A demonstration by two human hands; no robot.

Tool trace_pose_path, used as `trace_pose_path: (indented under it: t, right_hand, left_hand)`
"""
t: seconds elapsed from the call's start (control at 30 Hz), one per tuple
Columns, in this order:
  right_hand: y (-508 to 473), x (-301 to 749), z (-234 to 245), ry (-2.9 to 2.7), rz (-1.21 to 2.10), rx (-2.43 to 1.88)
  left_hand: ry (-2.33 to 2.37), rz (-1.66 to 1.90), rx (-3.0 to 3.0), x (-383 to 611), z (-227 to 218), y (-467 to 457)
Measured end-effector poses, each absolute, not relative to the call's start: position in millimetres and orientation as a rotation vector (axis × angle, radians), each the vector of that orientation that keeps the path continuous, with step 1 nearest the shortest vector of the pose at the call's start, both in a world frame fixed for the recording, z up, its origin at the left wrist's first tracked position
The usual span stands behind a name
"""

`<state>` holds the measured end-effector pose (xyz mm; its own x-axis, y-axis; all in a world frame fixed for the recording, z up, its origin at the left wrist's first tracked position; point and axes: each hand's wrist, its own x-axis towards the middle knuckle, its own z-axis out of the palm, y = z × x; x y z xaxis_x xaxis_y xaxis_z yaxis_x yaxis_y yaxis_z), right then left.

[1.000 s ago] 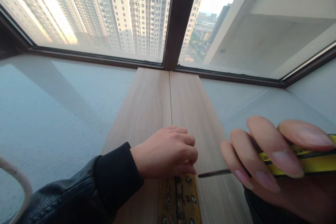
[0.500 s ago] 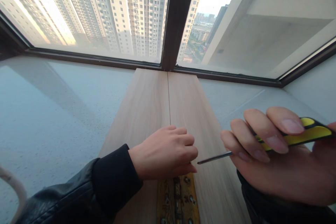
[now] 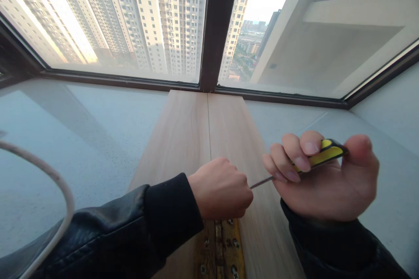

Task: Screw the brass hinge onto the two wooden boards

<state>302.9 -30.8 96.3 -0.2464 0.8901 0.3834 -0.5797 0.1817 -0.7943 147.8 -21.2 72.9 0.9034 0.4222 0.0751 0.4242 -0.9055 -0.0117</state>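
Left hand (image 3: 221, 189): fingertips turned under and hidden; whether they grip anything cannot be determined. Screwdriver (image 3: 327, 155): tip indistinct at the left hand's edge; handle partly covered by the right hand (image 3: 322, 187). Hinge (image 3: 225, 253): upper end concealed by the left hand, lower end cut off. Cable (image 3: 69, 207): cut off at left and bottom. Distant buildings (image 3: 253, 26): too small to resolve.

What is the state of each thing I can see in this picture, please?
Left hand: curled; anything inside is hidden.
Right hand: closed around the screwdriver.
Screwdriver: held at a slant, shaft towards the left hand; tip unclear.
Hinge: spread flat, worn, partly hidden.
Screws: in the hinge; tightness cannot be told.
Wooden boards: side by side, thin seam between.
Cable: curved.
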Motion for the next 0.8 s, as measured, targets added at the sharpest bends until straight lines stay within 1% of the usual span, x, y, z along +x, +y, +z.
trace_pose_path:
  t: [0.17, 0.33, 0.63, 0.8]
  right_hand:
    - [-25.5, 304.5, 92.4, -1.159, 1.446, -0.270]
    - [-25.4, 306.6, 90.8, -1.145, 1.445, -0.251]
    - [-25.3, 304.3, 91.6, -1.141, 1.434, -0.240]
    - [-26.1, 305.3, 91.4, -1.140, 1.446, -0.237]
  left_hand:
    - [-0.651, -0.065, -2.985, 143.1, 90.2, -24.3]
    - [-0.494, -0.078, -3.121, 131.5, 99.7, -24.6]
    - [-0.603, -0.041, -3.026, 133.0, 90.4, -24.8]
    - [-0.646, -0.115, -2.917, 137.3, 85.0, -34.6]
